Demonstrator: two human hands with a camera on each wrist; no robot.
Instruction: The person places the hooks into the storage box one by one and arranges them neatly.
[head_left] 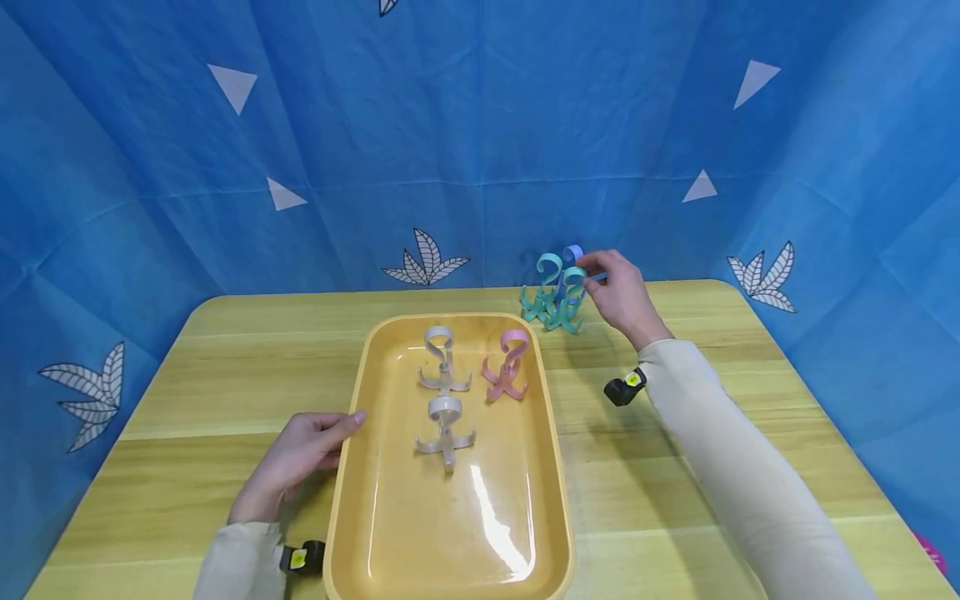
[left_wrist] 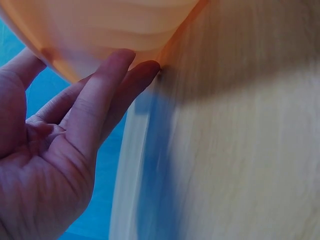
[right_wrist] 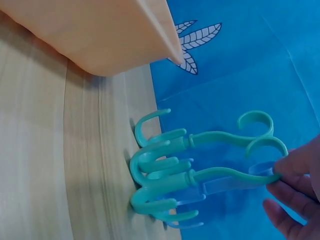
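Observation:
In the head view, my left hand [head_left: 303,454] grips the left rim of a yellow tray [head_left: 341,500], thumb over the edge. The left wrist view shows its fingers against the tray's outer wall [left_wrist: 125,30]. My right hand [head_left: 618,292] pinches the curled top of a green multi-arm hook hanger [right_wrist: 225,172] between thumb and finger, its base down on the table. A second green hook hanger [right_wrist: 215,136] stands beside it, and a blue one [right_wrist: 220,186] lies partly hidden behind. Inside the tray stand two white hook hangers [head_left: 445,379] and a pink one [head_left: 508,375].
The wooden table [head_left: 247,358] reaches back to a blue cloth [head_left: 480,150] printed with leaves and triangles. The tray's far right corner stands close to the green hangers. Each wrist wears a black camera strap [head_left: 626,387].

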